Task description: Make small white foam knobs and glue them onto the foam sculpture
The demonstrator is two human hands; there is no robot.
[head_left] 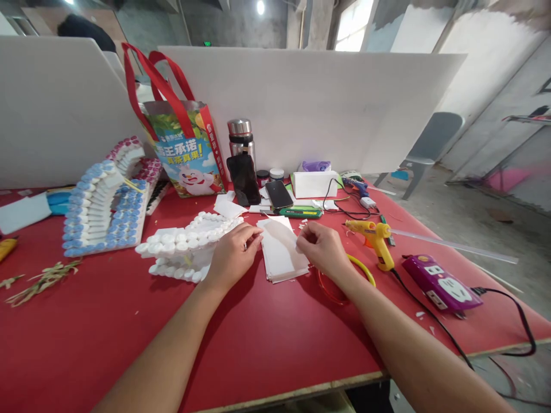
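Note:
A small stack of white paper sheets (280, 261) lies on the red table, between my two hands. My left hand (236, 251) is closed, thumb and fingers pinched together near the stack's left edge. What it holds, if anything, is too small to make out. Just over the right edge of the stack, my right hand (322, 245) makes a similar pinch, its fingertip contents hidden. Close by my left wrist stands a model of white rounded pieces in rows (183, 244), partly covered by that hand. A yellow and red cable loop (365, 268) lies partly under my right forearm.
To the right are a yellow glue gun (375, 236), a clear glue stick (456, 245) and a purple power strip (441, 281). Behind stand a shopping bag (187, 149), a steel flask (241, 135) and phones (279, 195). A blue-and-white model (101, 209) sits left; a green cutter (301, 212) lies beyond the paper.

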